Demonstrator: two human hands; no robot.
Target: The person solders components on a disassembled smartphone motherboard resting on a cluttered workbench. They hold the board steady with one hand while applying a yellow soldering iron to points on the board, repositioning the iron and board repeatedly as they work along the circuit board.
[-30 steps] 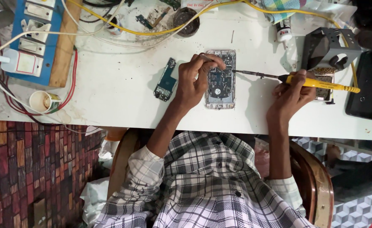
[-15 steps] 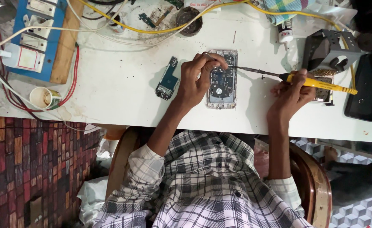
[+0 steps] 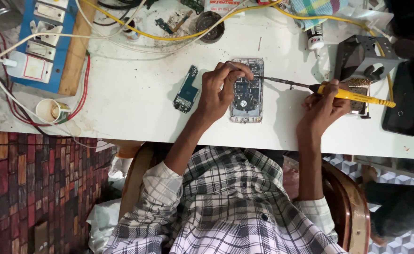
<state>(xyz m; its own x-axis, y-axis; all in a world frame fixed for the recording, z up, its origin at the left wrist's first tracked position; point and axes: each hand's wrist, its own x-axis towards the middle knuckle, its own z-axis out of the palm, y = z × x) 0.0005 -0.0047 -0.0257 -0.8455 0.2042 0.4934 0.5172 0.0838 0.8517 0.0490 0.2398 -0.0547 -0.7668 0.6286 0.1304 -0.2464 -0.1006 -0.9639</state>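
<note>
Both hands are busy: the left hand (image 3: 221, 89) is pressed on an opened phone (image 3: 248, 90) near the bench's (image 3: 136, 103) front edge, steadying it, while a yellow-handled soldering iron (image 3: 338, 91) is gripped by the right hand (image 3: 322, 106), tip reaching the phone's top. A small circuit board (image 3: 186, 89) lies beside.

The opened phone (image 3: 247, 91) lies on the table (image 3: 131, 103) — a loose circuit board (image 3: 186, 89) just left of it. A paper cup (image 3: 50, 111) sits far left.
</note>
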